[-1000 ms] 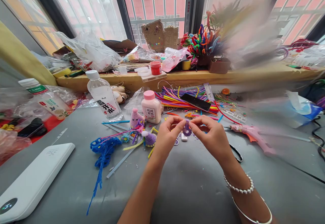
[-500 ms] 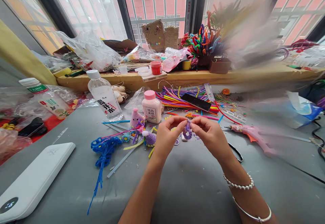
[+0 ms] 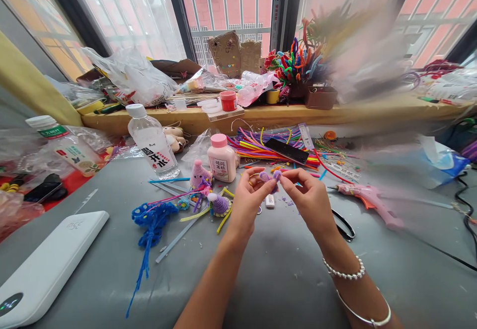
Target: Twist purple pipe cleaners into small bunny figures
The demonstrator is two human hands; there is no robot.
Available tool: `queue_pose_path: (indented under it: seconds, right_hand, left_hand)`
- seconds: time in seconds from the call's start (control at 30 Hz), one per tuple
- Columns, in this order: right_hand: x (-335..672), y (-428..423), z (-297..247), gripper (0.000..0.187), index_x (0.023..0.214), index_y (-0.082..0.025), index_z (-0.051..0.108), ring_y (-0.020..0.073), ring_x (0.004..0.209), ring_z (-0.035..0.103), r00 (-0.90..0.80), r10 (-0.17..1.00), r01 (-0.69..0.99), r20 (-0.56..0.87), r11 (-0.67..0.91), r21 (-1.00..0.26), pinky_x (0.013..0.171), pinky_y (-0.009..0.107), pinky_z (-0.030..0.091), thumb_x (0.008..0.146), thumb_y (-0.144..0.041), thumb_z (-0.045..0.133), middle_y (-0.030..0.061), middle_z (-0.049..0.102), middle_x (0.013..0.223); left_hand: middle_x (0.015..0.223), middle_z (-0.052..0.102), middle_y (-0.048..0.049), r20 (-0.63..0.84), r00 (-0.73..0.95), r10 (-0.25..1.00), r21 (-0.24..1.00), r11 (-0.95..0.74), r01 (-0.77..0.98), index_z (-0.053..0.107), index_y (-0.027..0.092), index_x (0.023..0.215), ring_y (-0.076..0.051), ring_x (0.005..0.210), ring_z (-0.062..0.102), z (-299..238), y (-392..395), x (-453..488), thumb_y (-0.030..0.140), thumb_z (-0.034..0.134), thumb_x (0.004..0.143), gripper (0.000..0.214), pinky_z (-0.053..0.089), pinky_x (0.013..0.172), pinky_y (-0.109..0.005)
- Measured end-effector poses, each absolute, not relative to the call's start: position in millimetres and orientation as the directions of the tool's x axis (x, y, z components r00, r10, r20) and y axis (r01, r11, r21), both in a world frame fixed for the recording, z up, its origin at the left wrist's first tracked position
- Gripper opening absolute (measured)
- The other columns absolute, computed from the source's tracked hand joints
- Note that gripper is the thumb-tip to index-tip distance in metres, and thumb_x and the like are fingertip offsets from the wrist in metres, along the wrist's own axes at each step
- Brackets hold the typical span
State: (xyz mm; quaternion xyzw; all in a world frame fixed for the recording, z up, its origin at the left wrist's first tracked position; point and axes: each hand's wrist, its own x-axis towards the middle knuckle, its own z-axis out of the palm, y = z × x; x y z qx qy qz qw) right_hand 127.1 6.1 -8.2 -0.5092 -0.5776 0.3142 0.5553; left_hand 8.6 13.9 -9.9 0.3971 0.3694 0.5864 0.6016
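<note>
A fuzzy purple pipe cleaner piece, bent into small curves, is pinched between my two hands above the middle of the table. My left hand grips it from one side with thumb and fingers together. My right hand pinches the other side, its fingertips close to the left ones. Part of the piece is hidden by the fingers. Just below lie a small white block and purple fluff bits. Left of my hands sit a purple pipe cleaner cone figure and a pink one.
A pink glue gun and a black loop lie to the right. Behind are a pink-capped bottle, a phone and loose pipe cleaners. Leftward are a water bottle, blue fuzzy piece and white power bank.
The purple piece hung as a curl below my fingertips; now it sits higher, with rounded bumps showing between my hands. The white block beneath is more exposed.
</note>
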Motion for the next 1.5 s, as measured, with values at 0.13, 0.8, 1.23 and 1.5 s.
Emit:
queue_pose_path:
  seconds: [0.13, 0.8, 1.23, 1.5]
  right_hand:
    - [130, 7, -6, 0.019, 0.078, -0.016, 0.061, 0.0140, 0.063, 0.056, 0.117, 0.933, 0.273, 0.340, 0.299, -0.915, 0.054, 0.026, 0.046, 0.074, -0.034, 0.057, 0.0051, 0.062, 0.080]
    - [141, 8, 0, 0.019, 0.072, -0.017, 0.060, 0.0148, 0.065, 0.056, -0.020, 0.953, 0.275, 0.302, 0.296, -0.915, 0.052, 0.024, 0.042, 0.074, -0.037, 0.059, 0.0030, 0.062, 0.072]
    - [139, 3, 2, 0.010, 0.084, -0.023, 0.058, 0.0147, 0.074, 0.058, 0.007, 0.883, 0.063, 0.470, 0.469, -0.881, 0.063, 0.029, 0.049, 0.075, -0.025, 0.059, 0.0017, 0.061, 0.082]
    - [142, 3, 6, 0.017, 0.077, -0.019, 0.062, 0.0118, 0.060, 0.056, -0.004, 0.920, 0.082, 0.391, 0.390, -0.917, 0.054, 0.025, 0.048, 0.077, -0.034, 0.054, 0.0019, 0.061, 0.070]
  left_hand:
    - [0.069, 0.057, 0.0030, 0.082, 0.014, 0.997, 0.950, -0.074, -0.303, 0.050, 0.017, 0.090, -0.008, 0.064, 0.055, -7, 14, 6, 0.022, 0.070, 0.062, 0.035, 0.044, 0.064, -0.022]
    - [0.061, 0.051, 0.0052, 0.117, 0.134, 0.984, 0.984, -0.096, -0.152, 0.048, 0.017, 0.090, -0.008, 0.058, 0.051, -6, 14, 0, 0.024, 0.070, 0.063, 0.035, 0.042, 0.056, -0.020]
    - [0.093, 0.061, -0.0052, 0.347, 0.109, 0.932, 0.909, -0.305, -0.283, 0.062, 0.018, 0.076, -0.016, 0.087, 0.058, -2, 13, -6, 0.021, 0.067, 0.067, 0.011, 0.049, 0.071, -0.026]
    - [0.097, 0.057, -0.0068, 0.520, 0.061, 0.852, 0.851, -0.510, -0.126, 0.064, 0.019, 0.073, -0.017, 0.091, 0.056, 3, 8, -8, 0.010, 0.058, 0.071, 0.011, 0.049, 0.077, -0.029]
